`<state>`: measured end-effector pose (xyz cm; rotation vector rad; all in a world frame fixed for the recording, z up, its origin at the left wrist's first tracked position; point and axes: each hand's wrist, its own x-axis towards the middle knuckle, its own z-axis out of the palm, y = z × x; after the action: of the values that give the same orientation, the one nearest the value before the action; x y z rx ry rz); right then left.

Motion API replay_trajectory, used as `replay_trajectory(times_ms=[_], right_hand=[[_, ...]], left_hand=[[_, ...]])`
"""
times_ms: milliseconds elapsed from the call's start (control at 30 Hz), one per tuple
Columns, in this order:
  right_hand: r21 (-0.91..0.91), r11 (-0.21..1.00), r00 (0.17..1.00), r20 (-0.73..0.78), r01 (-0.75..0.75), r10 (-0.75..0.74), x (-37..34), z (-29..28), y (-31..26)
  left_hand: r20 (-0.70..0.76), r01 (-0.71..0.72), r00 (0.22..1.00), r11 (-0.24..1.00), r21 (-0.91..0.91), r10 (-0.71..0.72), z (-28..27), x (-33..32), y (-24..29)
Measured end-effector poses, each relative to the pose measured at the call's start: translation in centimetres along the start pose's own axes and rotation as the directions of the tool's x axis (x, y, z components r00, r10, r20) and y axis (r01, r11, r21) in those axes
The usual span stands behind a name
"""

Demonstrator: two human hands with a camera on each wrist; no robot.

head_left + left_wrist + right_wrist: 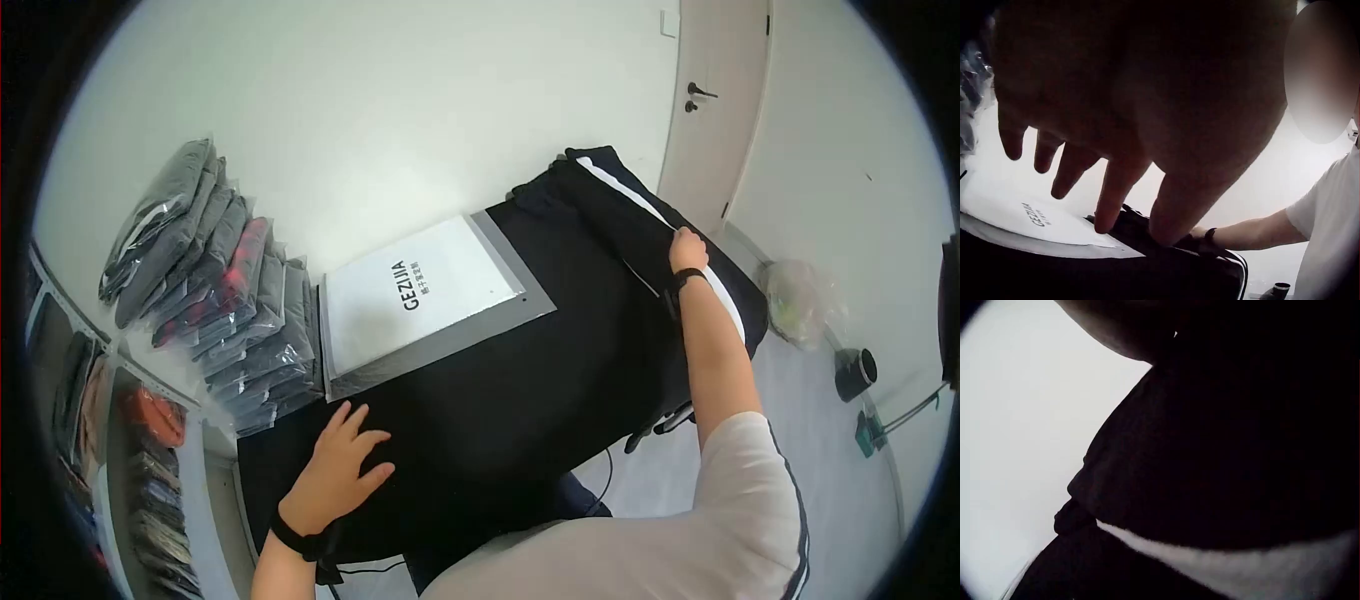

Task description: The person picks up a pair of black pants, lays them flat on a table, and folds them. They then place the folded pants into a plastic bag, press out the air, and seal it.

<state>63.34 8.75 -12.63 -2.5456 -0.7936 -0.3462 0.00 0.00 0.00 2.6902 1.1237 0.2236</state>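
Note:
A black garment with a white stripe (625,190) lies along the right end of the black-covered table (470,400). My right hand (688,252) grips its fabric beside the stripe, fingers curled; the fingertips are hidden. In the right wrist view the dark cloth (1210,456) and white stripe (1210,561) fill much of the picture. My left hand (338,468), fingers spread, is over the table's front left part, holding nothing. Beyond it lies a white packet with lettering (420,290) on a grey bag (535,298). The left wrist view shows the spread left hand (1141,87).
Several clear-bagged folded garments (240,290) are stacked at the table's left end. Shelves with folded clothes (155,470) stand at the lower left. On the floor at the right are a clear plastic bag (800,300) and a black cylindrical container (856,374). A door (715,120) stands behind.

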Motion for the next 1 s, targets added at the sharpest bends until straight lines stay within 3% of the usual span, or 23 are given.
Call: replay_trajectory(times_ms=[33, 67, 100, 167, 200, 267, 300, 367, 433, 500, 533, 567, 600, 633, 667, 700, 767, 800, 833, 900, 967, 1000], right_hand=[[0.004, 1.000, 1.000, -0.017, 0.012, -0.012, 0.1, 0.0, -0.1], [0.125, 0.992, 0.997, -0.072, 0.012, -0.003, 0.2, 0.0, 0.0], [0.087, 0.996, 0.997, -0.075, 0.032, -0.025, 0.7, -2.0, 0.5], [0.358, 0.931, 0.924, -0.376, 0.074, 0.071, 0.3, -4.1, -1.2], [0.357, 0.931, 0.921, -0.383, 0.076, 0.072, 0.2, -5.9, -1.7], [0.564, 0.782, 0.835, -0.540, 0.267, 0.105, -1.2, -10.0, -2.0], [0.554, 0.789, 0.835, -0.541, 0.265, 0.099, -2.8, -12.4, -2.4], [0.800, 0.361, 0.852, -0.523, 0.479, 0.027, -7.9, -17.5, -3.3], [0.779, 0.393, 0.866, -0.490, 0.488, -0.104, -14.7, -22.2, -4.1], [0.836, 0.350, 0.906, -0.376, 0.422, -0.194, -21.6, -24.5, -4.5], [0.764, 0.356, 0.837, -0.434, 0.538, -0.333, -24.5, -24.0, -3.7], [0.890, 0.176, 0.831, -0.301, 0.421, -0.467, -27.2, -23.9, -3.0], [0.883, 0.178, 0.694, -0.203, 0.435, -0.691, -29.2, -24.2, -1.8], [0.921, -0.021, 0.515, -0.236, 0.388, -0.824, -30.2, -23.7, -2.2], [0.993, -0.031, 0.321, -0.068, 0.117, -0.945, -30.9, -23.1, -2.1], [0.985, 0.014, 0.143, -0.010, 0.170, -0.990, -31.5, -22.9, -2.6], [0.980, 0.057, -0.285, 0.110, 0.191, -0.952, -31.2, -21.4, -2.7], [0.981, 0.111, -0.317, 0.158, 0.162, -0.935, -30.6, -20.9, -2.6], [0.966, 0.176, -0.271, 0.224, 0.189, -0.936, -29.2, -21.0, -2.8], [0.890, 0.381, -0.025, 0.399, 0.249, -0.916, -25.4, -22.0, -3.4], [0.888, 0.326, 0.239, 0.256, 0.326, -0.937, -20.5, -18.8, -3.4], [0.878, 0.376, 0.370, 0.258, 0.297, -0.893, -17.8, -16.7, -3.6]], left_hand=[[0.047, 0.015, 0.999, 0.999, -0.040, -0.013, -0.1, -0.2, -0.1], [0.101, 0.033, 0.995, 0.996, -0.082, -0.024, 0.0, -0.5, 0.0], [0.102, 0.037, 0.994, 0.991, -0.125, -0.025, 0.6, -1.0, 0.7], [0.083, 0.001, 0.996, 0.990, -0.138, 0.010, 0.0, -0.9, 0.9], [0.077, -0.005, 0.997, 0.990, -0.139, 0.016, 0.1, -0.5, 0.9], [0.063, -0.065, 0.995, 0.977, -0.204, 0.079, 0.6, 0.1, 1.5], [0.067, -0.067, 0.994, 0.974, -0.215, 0.084, 0.8, 0.6, 1.8], [0.027, -0.163, 0.984, 0.947, -0.278, 0.178, 1.7, 2.0, 2.6], [0.006, -0.225, 0.971, 0.920, -0.321, 0.240, 2.9, 4.0, 3.6], [0.209, 0.019, 0.964, 0.743, -0.669, 0.163, 3.5, 6.3, 5.8], [0.211, 0.017, 0.962, 0.738, -0.675, 0.171, 4.9, 7.1, 6.5], [0.311, 0.246, 0.941, 0.364, -0.898, 0.131, 6.8, 8.2, 6.9], [0.414, 0.428, 0.899, -0.093, -0.899, 0.141, 8.7, 9.3, 7.1], [0.369, 0.444, 0.884, -0.272, -0.853, 0.287, 10.4, 10.4, 7.0], [0.365, 0.423, 0.906, -0.399, -0.814, 0.216, 12.1, 11.1, 7.2], [0.372, 0.389, 0.917, -0.517, -0.762, 0.141, 13.4, 11.5, 7.5], [0.467, 0.416, 0.879, -0.318, -0.852, -0.100, 16.6, 12.1, 6.6], [0.459, 0.410, 0.882, -0.303, -0.860, -0.109, 16.9, 11.9, 6.4], [0.452, 0.405, 0.884, -0.289, -0.868, -0.119, 16.9, 11.8, 6.5], [0.419, 0.362, 0.892, -0.285, -0.887, -0.171, 16.2, 11.3, 6.6], [0.379, 0.314, 0.897, -0.278, -0.908, -0.225, 15.9, 11.2, 6.1], [0.334, 0.275, 0.927, -0.296, -0.915, -0.172, 16.1, 11.2, 5.2]])
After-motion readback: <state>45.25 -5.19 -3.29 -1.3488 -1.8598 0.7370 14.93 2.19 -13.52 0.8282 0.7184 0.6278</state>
